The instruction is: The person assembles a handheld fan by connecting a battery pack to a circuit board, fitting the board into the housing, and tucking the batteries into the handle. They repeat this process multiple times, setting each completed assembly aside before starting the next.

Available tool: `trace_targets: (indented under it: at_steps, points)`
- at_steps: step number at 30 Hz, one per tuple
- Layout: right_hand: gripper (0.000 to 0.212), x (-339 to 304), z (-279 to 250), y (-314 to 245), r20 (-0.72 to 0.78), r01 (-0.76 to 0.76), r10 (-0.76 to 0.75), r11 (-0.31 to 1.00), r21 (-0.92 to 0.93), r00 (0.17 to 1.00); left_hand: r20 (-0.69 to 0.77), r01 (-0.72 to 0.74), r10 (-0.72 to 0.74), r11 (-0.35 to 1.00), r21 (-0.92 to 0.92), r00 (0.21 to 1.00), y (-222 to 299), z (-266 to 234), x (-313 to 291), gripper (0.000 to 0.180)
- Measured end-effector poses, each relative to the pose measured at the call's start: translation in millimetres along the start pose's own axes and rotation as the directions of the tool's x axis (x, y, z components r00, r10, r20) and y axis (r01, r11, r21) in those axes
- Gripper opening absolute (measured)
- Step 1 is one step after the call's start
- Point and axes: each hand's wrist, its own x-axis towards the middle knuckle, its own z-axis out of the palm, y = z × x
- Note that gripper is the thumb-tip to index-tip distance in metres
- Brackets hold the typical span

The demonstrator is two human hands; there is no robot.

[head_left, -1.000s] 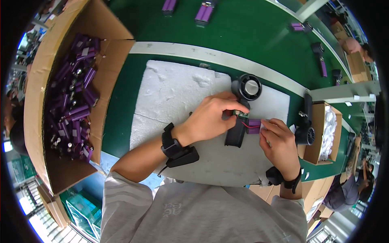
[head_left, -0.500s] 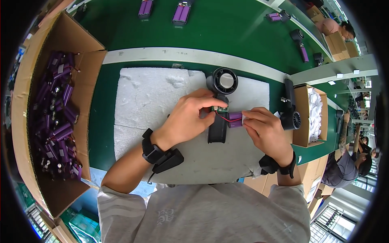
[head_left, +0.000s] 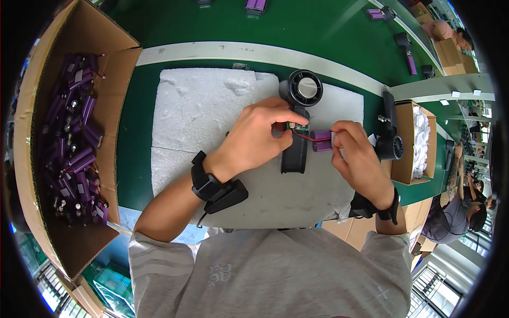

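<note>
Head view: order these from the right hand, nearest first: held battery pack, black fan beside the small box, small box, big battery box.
1. Held battery pack: in the right hand.
2. Black fan: just right of the hand.
3. Small box: right, beyond the fan.
4. Big battery box: far left.

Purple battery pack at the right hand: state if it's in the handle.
Out: the purple battery pack is beside the black handle, a red wire showing.
</note>
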Motion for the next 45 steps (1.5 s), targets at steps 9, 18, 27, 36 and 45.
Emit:
trace_targets:
  at_steps: [9,18,27,36,45]
  points:
    - [0.008,10,-45,24,0.195,-0.220,0.165,0.927,0.303,0.967,-0.031,0.031,-0.033,0.998,-0.055,0.999,0,1,-3,0.030]
    - [0.037,47,-27,40,-0.191,-0.257,0.337,0.900,0.351,0.922,-0.042,-0.011,0.011,1.000,0.004,0.999,-7,5,1,0.032]
    - [0.055,17,5,23,0.248,-0.089,-0.002,0.931,0.354,0.969,-0.151,-0.060,0.066,0.997,0.046,0.986,-7,7,0,0.032]
    - [0.077,11,-10,19,0.637,-0.611,-0.032,0.248,0.751,0.770,-0.099,-0.023,0.041,0.983,0.180,0.994,-1,1,0,0.036]
    - [0.083,9,-3,25,0.467,-0.332,-0.172,0.498,0.801,0.867,-0.105,-0.072,0.102,0.963,0.261,0.989,-2,5,0,0.039]
